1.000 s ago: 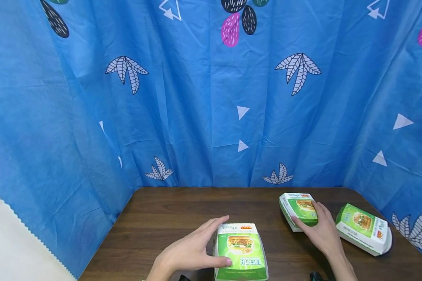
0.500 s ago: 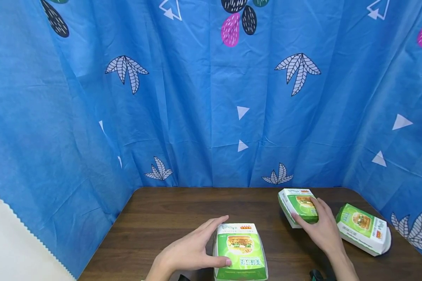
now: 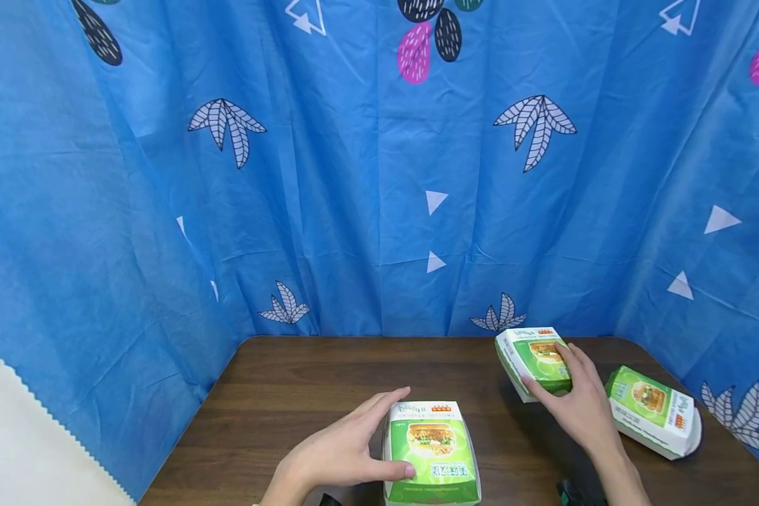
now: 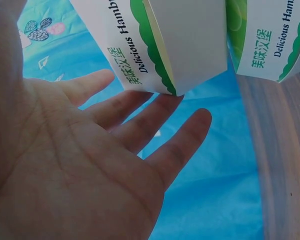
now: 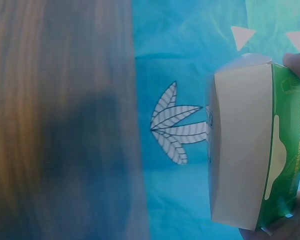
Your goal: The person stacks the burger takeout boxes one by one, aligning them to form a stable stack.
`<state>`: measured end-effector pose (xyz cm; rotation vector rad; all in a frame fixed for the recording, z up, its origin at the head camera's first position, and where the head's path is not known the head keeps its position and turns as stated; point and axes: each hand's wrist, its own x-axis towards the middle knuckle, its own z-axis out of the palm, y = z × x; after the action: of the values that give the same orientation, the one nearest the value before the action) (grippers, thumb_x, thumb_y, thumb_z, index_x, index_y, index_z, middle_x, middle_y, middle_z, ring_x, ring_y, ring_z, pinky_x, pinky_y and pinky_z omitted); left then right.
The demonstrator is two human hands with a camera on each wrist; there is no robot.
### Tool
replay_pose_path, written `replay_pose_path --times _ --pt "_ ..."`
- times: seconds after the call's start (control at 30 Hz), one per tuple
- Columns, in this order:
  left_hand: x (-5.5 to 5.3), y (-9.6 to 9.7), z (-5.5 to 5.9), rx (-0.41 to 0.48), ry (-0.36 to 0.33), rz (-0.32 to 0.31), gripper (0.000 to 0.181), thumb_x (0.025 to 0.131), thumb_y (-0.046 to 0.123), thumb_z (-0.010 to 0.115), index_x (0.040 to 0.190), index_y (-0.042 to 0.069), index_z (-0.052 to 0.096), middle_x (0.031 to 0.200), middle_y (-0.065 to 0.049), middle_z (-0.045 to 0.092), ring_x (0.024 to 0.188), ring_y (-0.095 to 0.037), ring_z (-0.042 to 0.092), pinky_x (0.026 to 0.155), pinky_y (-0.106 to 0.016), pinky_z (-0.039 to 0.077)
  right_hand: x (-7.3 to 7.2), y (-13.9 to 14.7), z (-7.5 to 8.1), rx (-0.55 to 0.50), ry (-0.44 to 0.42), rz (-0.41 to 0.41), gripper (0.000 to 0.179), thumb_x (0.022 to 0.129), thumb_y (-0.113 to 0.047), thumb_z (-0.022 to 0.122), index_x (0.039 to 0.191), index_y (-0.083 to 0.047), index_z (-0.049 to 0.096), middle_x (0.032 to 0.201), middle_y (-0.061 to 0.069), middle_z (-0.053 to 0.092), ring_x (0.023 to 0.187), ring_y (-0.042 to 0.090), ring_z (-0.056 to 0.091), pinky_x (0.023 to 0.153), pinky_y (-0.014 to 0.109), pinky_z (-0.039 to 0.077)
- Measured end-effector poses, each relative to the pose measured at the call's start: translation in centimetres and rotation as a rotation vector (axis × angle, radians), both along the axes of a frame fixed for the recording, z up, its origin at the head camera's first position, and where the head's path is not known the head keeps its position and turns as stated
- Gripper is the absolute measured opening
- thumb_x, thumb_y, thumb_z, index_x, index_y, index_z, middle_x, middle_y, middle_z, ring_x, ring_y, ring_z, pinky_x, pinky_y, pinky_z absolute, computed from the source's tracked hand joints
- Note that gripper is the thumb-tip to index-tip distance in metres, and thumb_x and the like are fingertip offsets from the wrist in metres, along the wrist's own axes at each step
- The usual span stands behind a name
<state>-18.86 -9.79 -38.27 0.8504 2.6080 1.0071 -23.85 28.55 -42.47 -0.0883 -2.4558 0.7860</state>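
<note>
Green and white, the near box point(image 3: 433, 444) is apparently being steadied by the left hand point(image 3: 344, 448), whose fingers are extended rather than curled, the thumb laid across the lid and fingertips set against the side; a light touch is probably enough to prevent sliding. In the left wrist view a similar lower box point(image 4: 270, 45) is seen, seemingly used as a support under it. By the right hand point(image 3: 582, 411) the far box point(image 3: 531, 360) is grasped between thumb and fingers and held above the table point(image 3: 316, 386); its width is likely spanned so that the lid is not pressed in. To the right of that hand, the side box point(image 3: 651, 414) is placed at an angle on the table, touched by neither hand. Three boxes are counted in the head view, and a fourth is suggested by the lower one; two hands, one table and one patterned blue curtain point(image 3: 348, 183) are also counted.
</note>
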Motion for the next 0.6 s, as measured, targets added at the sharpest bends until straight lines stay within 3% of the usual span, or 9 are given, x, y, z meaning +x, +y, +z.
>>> replay_pose_path --times 0.6 --pt "0.1 -0.1 -0.1 0.008 0.031 -0.009 0.09 0.075 0.068 0.067 0.149 0.043 0.022 0.148 0.015 0.034 0.127 -0.008 0.039 0.102 -0.043 0.043 1.2 -1.1 2.5 0.017 0.083 0.051 0.093 0.077 -0.052 0.076 0.15 -0.015 0.033 0.154 0.021 0.025 0.131 0.049 0.033 0.088 0.064 0.034"
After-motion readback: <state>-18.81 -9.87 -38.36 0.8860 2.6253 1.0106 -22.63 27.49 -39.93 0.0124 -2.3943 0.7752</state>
